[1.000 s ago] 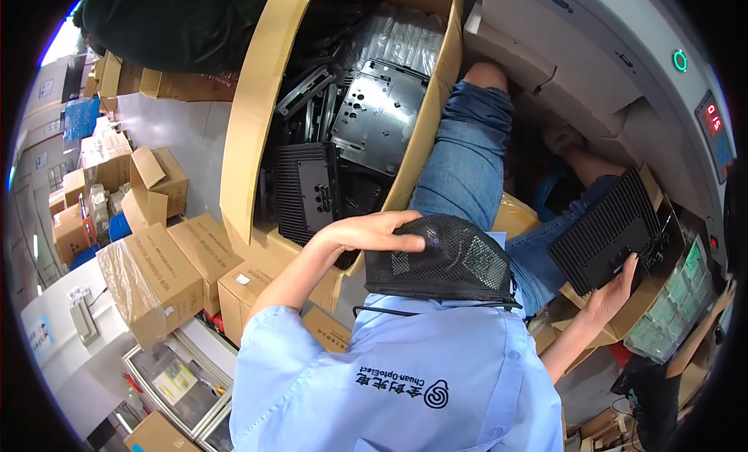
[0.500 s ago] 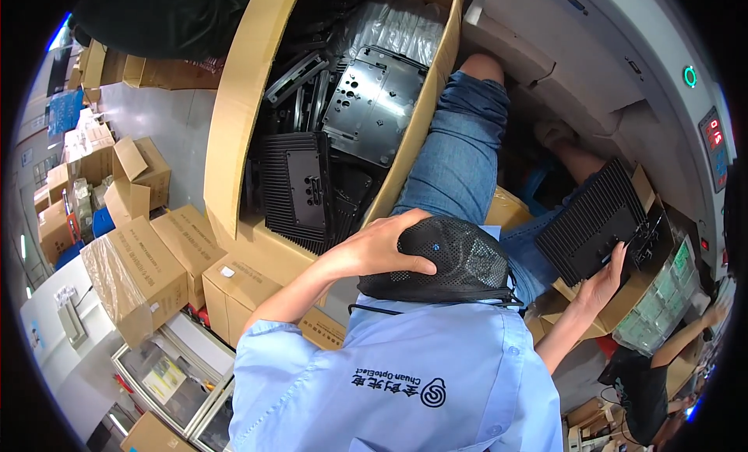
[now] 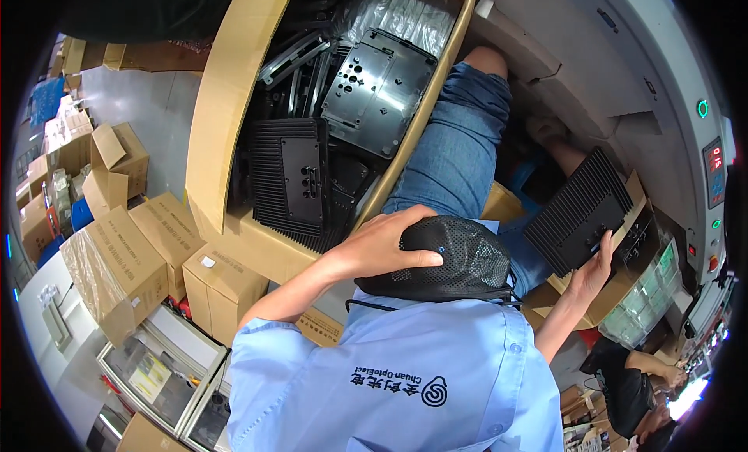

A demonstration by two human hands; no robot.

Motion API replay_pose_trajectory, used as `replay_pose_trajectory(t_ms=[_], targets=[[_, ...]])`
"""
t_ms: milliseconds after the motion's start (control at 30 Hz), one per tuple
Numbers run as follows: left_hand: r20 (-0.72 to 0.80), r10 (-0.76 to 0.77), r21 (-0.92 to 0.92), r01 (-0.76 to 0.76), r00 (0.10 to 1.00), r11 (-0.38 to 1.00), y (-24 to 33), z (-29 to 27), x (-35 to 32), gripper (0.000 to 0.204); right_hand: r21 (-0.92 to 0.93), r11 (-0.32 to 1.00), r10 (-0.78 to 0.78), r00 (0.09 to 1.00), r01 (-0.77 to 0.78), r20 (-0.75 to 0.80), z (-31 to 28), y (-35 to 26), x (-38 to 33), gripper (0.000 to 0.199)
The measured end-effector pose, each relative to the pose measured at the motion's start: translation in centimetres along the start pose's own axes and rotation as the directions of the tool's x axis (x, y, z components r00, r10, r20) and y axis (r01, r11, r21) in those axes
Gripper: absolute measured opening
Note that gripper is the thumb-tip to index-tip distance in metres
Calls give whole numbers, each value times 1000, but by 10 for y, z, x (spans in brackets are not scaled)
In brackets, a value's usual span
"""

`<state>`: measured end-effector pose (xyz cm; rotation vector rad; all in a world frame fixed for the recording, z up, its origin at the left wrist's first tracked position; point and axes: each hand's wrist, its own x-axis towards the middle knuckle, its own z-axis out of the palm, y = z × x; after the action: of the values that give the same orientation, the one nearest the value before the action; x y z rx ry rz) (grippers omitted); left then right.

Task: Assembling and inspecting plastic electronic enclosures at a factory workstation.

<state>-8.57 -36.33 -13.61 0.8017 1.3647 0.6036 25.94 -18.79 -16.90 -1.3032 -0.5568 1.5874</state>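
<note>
Right of the black mesh cap [image 3: 448, 257], a black finned panel [image 3: 580, 210] is gripped at its lower edge by the right hand [image 3: 594, 269], long axis slanting up-right, while the left hand [image 3: 382, 245] is laid flat-open on that cap.

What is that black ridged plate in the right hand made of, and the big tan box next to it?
The black ridged plate held by the right hand looks like metal with a matte black finish: thin stiff ribs, straight edges. It might be plastic. The big tan box looks like plain cardboard: dull brown walls, folded edges.
</note>
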Motion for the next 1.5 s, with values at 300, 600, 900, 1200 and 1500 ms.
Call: replay_pose_trajectory(t_ms=[300, 600, 900, 1200, 1500], targets=[[-12, 49, 54, -49, 999, 997, -1, -1, 3, 62, -11, 1000, -11, 1000, 11, 24, 0, 3, 3, 27], [-27, 11, 83, -9, 1000, 997, 8, 1, 5, 59, 9, 999, 31, 995, -32, 94, 4, 5, 3, 28], [-192, 27, 39, -20, 981, 999, 2, 14, 6, 46, -9, 1000, 28, 996, -28, 80, 4, 9, 4, 32], [-234, 15, 19, -11, 972, 1000, 1, 17, 9, 42, 0, 999, 36, 996, -36, 83, -2, 13, 8, 31], [-234, 24, 42, -14, 972, 999, -1, 17, 14, 38, -22, 999, 50, 996, -48, 78, 7, 15, 5, 30]])
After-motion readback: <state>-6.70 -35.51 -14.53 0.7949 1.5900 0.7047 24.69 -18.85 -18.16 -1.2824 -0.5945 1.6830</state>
